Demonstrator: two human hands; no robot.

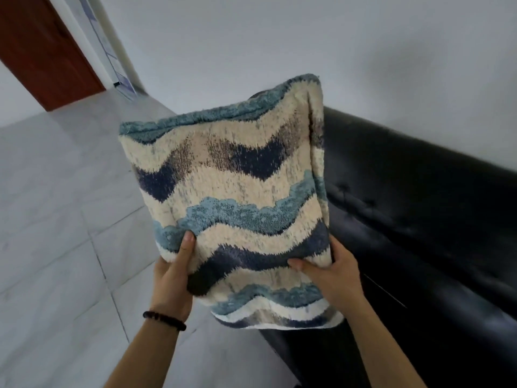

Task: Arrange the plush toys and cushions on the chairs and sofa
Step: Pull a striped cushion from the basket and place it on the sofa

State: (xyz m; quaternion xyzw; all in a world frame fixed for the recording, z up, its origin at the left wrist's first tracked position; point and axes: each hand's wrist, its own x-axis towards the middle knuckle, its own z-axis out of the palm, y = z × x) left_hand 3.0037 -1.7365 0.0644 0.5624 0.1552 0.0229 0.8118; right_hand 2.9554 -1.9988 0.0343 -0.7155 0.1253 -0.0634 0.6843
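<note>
A square cushion (232,191) with wavy cream, light blue and navy bands is held up in the air in the middle of the view. My left hand (173,278) grips its lower left edge, thumb on the front; a dark bead bracelet circles that wrist. My right hand (330,275) grips the lower right edge, thumb pressed into the fabric. The cushion hangs in front of the near end of a black leather sofa (419,197), which runs along the wall on the right. No plush toys are in view.
Pale grey tiled floor (61,219) spreads to the left. A reddish-brown door (42,46) stands at the top left, next to a white wall (279,37) behind the sofa.
</note>
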